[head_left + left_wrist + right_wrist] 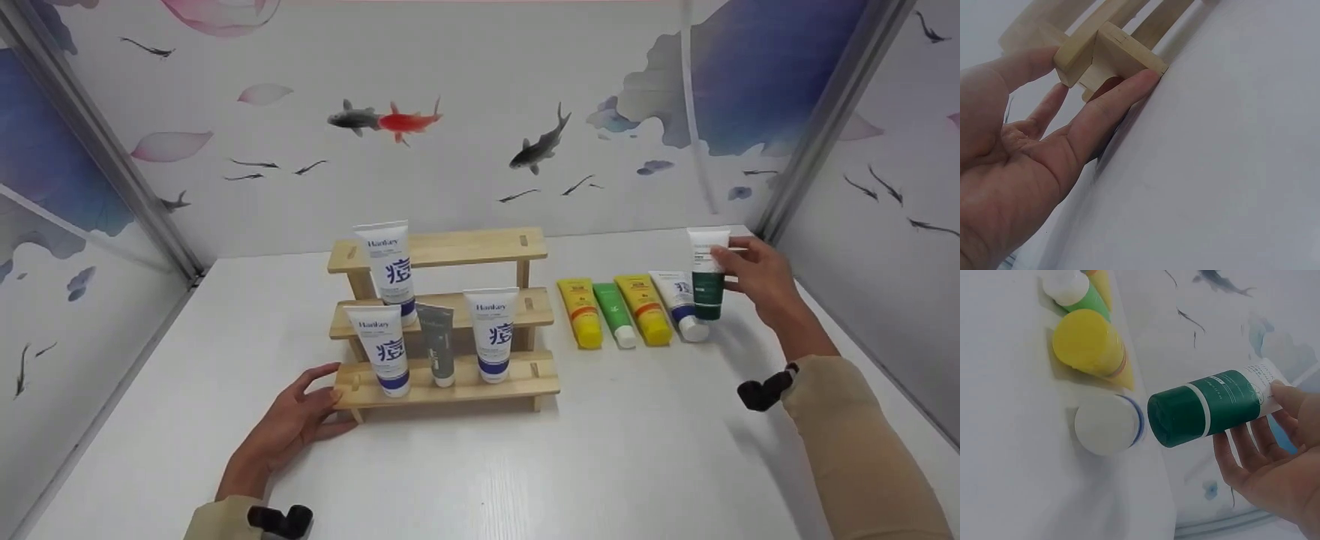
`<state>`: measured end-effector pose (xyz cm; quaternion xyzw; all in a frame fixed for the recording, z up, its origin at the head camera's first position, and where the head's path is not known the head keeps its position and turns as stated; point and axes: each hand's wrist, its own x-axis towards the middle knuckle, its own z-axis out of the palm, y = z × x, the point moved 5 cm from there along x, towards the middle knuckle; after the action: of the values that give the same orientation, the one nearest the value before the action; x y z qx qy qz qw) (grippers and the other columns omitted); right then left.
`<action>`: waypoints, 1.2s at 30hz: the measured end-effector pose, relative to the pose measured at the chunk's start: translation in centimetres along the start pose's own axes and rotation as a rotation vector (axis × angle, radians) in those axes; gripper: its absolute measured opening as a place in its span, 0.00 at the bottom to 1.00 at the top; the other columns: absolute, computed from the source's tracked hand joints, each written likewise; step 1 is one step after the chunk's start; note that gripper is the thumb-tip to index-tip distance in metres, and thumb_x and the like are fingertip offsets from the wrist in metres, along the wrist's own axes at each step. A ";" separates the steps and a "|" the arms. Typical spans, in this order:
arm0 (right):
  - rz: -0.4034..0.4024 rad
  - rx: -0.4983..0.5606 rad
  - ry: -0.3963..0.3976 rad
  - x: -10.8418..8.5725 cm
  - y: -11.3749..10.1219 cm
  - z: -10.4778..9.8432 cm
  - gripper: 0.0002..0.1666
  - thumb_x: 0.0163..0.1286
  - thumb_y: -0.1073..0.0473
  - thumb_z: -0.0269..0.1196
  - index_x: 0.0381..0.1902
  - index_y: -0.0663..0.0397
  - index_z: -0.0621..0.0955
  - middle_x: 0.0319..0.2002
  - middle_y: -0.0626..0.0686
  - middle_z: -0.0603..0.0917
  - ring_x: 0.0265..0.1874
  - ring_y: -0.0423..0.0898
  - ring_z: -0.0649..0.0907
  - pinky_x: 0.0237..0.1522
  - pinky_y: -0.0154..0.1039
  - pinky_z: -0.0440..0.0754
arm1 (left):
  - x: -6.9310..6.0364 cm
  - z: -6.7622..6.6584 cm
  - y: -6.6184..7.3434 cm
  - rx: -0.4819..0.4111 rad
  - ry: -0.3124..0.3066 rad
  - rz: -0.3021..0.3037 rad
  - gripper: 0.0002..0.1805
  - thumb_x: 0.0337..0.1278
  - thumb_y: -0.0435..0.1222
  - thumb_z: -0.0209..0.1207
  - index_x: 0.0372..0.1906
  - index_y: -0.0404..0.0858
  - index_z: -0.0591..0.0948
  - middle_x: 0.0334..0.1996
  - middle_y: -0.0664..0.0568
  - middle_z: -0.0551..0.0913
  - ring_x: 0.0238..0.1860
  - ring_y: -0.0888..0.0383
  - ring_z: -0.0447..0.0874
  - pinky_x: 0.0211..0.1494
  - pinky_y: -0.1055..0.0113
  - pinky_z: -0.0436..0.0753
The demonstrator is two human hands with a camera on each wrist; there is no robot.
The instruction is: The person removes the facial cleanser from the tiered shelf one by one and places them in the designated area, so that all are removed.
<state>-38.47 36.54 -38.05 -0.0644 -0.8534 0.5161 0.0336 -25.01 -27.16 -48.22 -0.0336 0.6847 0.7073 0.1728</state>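
My right hand (761, 281) holds a white and dark-green squeeze tube (1219, 402) by its white end, thumb on one side and fingers on the other. Its green cap points down, just over the white and blue tube (1107, 424) at the end of a row on the table. At the three-tier wooden rack (442, 394), my left hand (289, 420) grips the left end of the lowest shelf, fingertips against the board and leg (1129, 50). On that shelf stand two white and blue tubes (491, 337) with a grey-green tube (437, 345) between them.
Another white and blue tube (386, 262) stands on the rack's middle shelf. Right of the rack, a yellow tube (580, 311), a green tube (615, 315) and a second yellow tube (643, 307) lie side by side. Printed panels (465, 60) enclose the white table (600, 450).
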 end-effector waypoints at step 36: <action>0.322 0.136 0.137 3.1 8.2 -0.5 0.47 0.68 0.32 0.58 0.77 0.45 0.62 0.70 0.54 0.69 0.45 0.34 0.77 0.55 0.28 0.78 | -0.1 0.1 0.1 -0.023 -0.004 0.003 0.39 0.71 0.39 0.56 0.78 0.44 0.50 0.75 0.35 0.58 0.63 0.53 0.80 0.64 0.54 0.83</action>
<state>-40.90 41.17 -45.08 -0.2329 -0.7911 0.5655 0.0130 -24.92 -27.11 -48.10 -0.0331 0.6762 0.7155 0.1725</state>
